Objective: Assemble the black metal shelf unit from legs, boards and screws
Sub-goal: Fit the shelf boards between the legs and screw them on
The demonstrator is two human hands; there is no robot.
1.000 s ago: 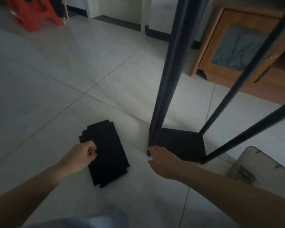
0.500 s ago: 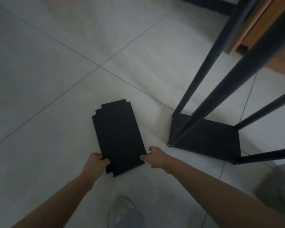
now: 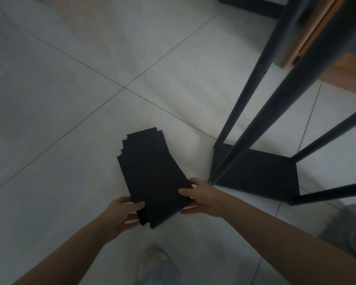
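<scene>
**Loose board gripped at near end, both hands**

Head view: the loose black board [image 3: 152, 173] was over the floor [image 3: 60, 120], just left of the partly built frame [image 3: 255, 173], near end raised in the hands. Far end sat low; couldn't tell if it touched the tile. A second notched outline showed at the far left corner, so possibly two boards stacked. Unclear.

Handling, my read: thin sheet metal, stiff, light enough for a two-hand lift. Matte finish, likely not slippery. Notched corners and cut edges could bite, so holding the long edges near a corner looked right, and that's where the grip was.

Left hand [image 3: 121, 214] gripped the near left corner, thumb on top, fingers curled under. Right hand [image 3: 201, 198] gripped the near right edge, thumb on the top face, fingers beneath. Both forearms reached forward and down, wrists roughly level, palms turned in toward each other.

Frame's four legs [image 3: 253, 95] stood on a lower board [image 3: 259, 171] already fitted at the bottom. A shoe [image 3: 152, 262] showed at the bottom edge.
</scene>
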